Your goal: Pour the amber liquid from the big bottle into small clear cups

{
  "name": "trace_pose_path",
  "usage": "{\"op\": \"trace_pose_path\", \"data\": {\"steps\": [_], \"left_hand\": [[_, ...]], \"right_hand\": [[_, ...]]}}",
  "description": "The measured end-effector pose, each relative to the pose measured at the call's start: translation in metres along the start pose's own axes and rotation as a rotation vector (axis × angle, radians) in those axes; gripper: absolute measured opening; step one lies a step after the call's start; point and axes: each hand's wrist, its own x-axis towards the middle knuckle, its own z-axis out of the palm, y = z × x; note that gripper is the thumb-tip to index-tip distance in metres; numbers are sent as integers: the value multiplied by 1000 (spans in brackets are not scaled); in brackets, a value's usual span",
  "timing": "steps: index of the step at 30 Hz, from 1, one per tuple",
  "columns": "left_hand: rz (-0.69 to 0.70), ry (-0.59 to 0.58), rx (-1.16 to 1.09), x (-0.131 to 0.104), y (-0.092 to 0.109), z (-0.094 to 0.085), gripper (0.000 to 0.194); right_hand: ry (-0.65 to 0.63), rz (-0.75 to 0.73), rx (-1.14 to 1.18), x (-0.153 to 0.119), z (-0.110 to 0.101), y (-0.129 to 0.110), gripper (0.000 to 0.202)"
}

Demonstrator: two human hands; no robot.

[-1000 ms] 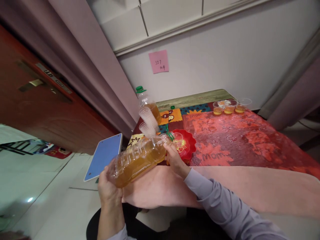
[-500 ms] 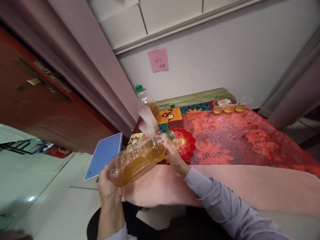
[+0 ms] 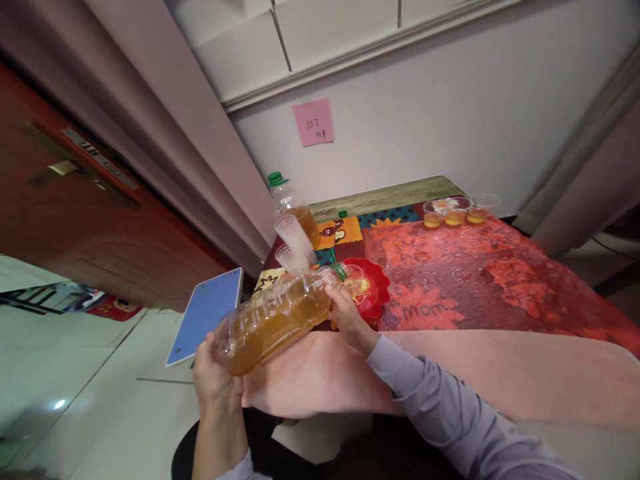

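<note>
A large clear bottle of amber liquid point(image 3: 280, 320) lies tilted in my two hands, its green-ringed neck toward the right. My left hand point(image 3: 213, 373) cups the base, while my right hand point(image 3: 345, 310) grips it near the neck. The mouth is over a clear cup point(image 3: 354, 275) standing in a red scalloped dish point(image 3: 375, 290). Behind the bottle are stacked clear plastic cups point(image 3: 295, 240), partly hidden by it. Whether liquid is flowing cannot be made out.
A second bottle with a green cap point(image 3: 306, 217) stands at the back left, near a loose green cap point(image 3: 343, 215). Three cups with some amber liquid point(image 3: 455, 217) stand at the back right. A blue board point(image 3: 205, 313) is left of the patterned table point(image 3: 450, 267).
The view has shifted slightly. Both hands keep their hold on the bottle, which stays tilted almost the same way.
</note>
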Motion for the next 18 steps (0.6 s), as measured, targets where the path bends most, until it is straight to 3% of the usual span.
{"op": "trace_pose_path", "data": {"steps": [4,18], "left_hand": [[-67,89,0,-3,3,2,15],[-51,62,49,-1,-1,-3,26]], "right_hand": [[4,10,-4,0,-1,0,60],[-12,33,-10,1,-2,1,57]]}}
